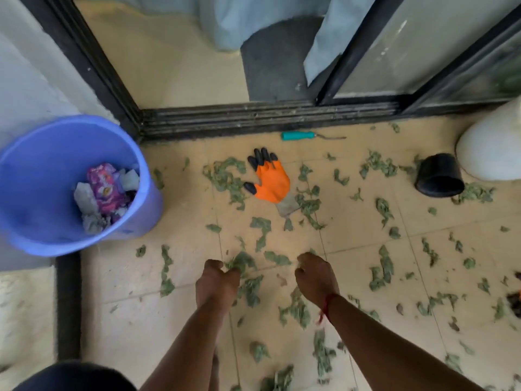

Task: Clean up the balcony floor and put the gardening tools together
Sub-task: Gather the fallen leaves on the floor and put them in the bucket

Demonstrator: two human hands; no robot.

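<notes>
Here, at the far left, a blue bucket stands on the floor against the door frame, with crumpled paper and a purple wrapper lying inside it. Just right of it begins the beige tiled balcony floor, strewn with wilted green leaves from the bucket across to the right edge. The left hand reaches down to the tiles, fingers curled closed around a clump of leaves at its fingertips. Beyond it, nearer the sliding-door track, an orange gardening glove with black claw tips lies flat among the leaves, cuff toward the person. The right hand hangs just right of the left, its fingers bent inward into a loose fist; whether it holds any leaves I cannot tell, since the fingers are turned away. A red thread circles that wrist. Close by the door track lies a small tool with a teal handle and a thin metal shaft, well apart from the glove. Further right, a black pot lies tipped on its side, touching or almost touching a white container at the right edge.
</notes>
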